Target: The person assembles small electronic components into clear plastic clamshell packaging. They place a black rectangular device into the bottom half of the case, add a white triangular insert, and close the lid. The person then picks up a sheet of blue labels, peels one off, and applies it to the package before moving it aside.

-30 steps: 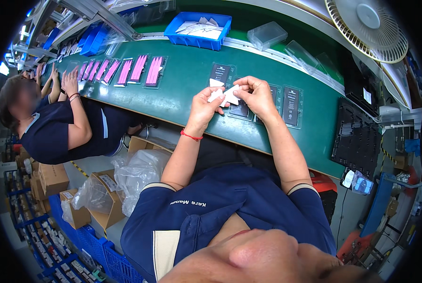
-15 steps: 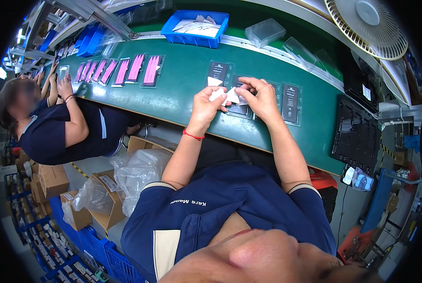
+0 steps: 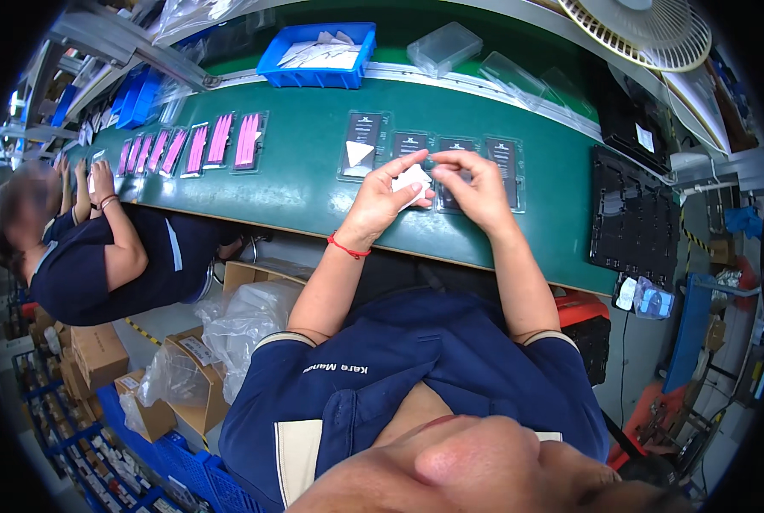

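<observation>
My left hand is closed on a small stack of white paper pieces, held between thumb and fingers above the table. Close beside it, my right hand has its thumb and index finger bent together at the stack's edge. What those fingertips pinch, if anything, is too small to make out. Beyond my hands lies a row of flat black batteries in clear plastic trays, partly covered by my fingers. On the leftmost battery rests a white triangular paper piece.
Several packs with pink strips lie on the green table to the left. A blue bin of white papers stands behind. Black trays are at right, under a fan. A co-worker sits at far left.
The view has shifted, so the table's things appear farther left. The white triangle that stuck out between my hands no longer shows there; the papers now sit in my left hand.
</observation>
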Demonstrator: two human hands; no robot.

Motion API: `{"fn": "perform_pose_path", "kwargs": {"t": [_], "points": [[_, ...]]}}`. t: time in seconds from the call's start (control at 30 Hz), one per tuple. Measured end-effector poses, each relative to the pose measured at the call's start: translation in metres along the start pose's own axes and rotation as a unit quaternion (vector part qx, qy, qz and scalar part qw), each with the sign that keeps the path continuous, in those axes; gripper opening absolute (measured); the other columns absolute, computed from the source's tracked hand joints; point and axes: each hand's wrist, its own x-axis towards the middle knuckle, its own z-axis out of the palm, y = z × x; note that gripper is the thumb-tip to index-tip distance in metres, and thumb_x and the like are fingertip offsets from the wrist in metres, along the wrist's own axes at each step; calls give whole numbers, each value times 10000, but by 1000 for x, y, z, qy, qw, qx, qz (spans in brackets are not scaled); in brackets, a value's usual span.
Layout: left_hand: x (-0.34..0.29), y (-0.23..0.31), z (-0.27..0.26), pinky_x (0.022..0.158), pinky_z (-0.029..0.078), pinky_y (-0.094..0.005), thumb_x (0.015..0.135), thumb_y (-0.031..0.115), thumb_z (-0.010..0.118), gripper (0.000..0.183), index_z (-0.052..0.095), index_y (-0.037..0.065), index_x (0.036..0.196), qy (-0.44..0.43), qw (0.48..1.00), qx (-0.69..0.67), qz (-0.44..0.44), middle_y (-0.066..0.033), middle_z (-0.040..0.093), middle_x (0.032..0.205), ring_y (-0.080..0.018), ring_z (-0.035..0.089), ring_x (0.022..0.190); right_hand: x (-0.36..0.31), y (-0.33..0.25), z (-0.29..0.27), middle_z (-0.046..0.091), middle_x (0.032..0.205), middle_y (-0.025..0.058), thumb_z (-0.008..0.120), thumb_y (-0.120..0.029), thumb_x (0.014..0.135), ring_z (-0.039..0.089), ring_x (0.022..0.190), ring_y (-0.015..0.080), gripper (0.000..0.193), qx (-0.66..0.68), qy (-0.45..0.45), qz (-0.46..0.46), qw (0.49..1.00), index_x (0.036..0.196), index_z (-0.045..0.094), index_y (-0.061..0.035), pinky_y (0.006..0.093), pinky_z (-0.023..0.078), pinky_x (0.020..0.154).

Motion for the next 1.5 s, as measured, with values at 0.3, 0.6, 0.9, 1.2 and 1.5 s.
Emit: {"fn": "perform_pose_path", "kwargs": {"t": [0.3, 0.6, 0.9, 1.2, 1.5], "points": [[0, 0, 8, 765, 599, -294, 883, -87, 572, 638, 331, 59, 1455, 18, 998, 32, 41, -88, 573, 1046, -175, 642, 933, -5, -13, 1, 705, 896, 67, 681, -6, 842, 633, 826, 97, 281, 132, -55, 98, 985, 1123, 668, 3, 254, 510, 766], [7, -3, 10, 630, 609, -248, 880, -12, 645, 301, 605, -45, 1176, 100, 994, 35, 6, -114, 678, 1013, -145, 669, 846, -9, -12, -6, 706, 853, 48, 698, -21, 828, 619, 785, 71, 193, 93, 26, 86, 992, 1019, 699, 6, 223, 487, 701], [35, 16, -19, 610, 576, -260, 863, -18, 665, 185, 640, -42, 1045, 151, 974, 116, 124, -104, 685, 916, -166, 681, 733, -27, 6, -59, 645, 883, 89, 636, 8, 771, 587, 835, 256, 181, -395, 256, -245, 848, 941, 676, -38, 384, 463, 770], [172, 138, -148, 817, 524, -440, 814, 229, 708, 329, 683, 6, 1055, 379, 571, 676, 270, -220, 690, 969, -383, 661, 920, -51, 16, -79, 638, 907, 51, 650, -79, 769, 593, 869, 211, 237, -475, 49, -339, 811, 1002, 664, -38, 378, 452, 812], [7, 20, -4, 1040, 289, -616, 788, 490, 685, 660, 560, 68, 1281, 198, 606, 722, 269, -300, 470, 1315, -506, 404, 1248, -43, 15, -65, 241, 1525, 230, 736, -528, 730, 186, 1413, 466, 803, -439, -129, -118, 881, 1418, 463, -215, 652, 188, 1098]]}}
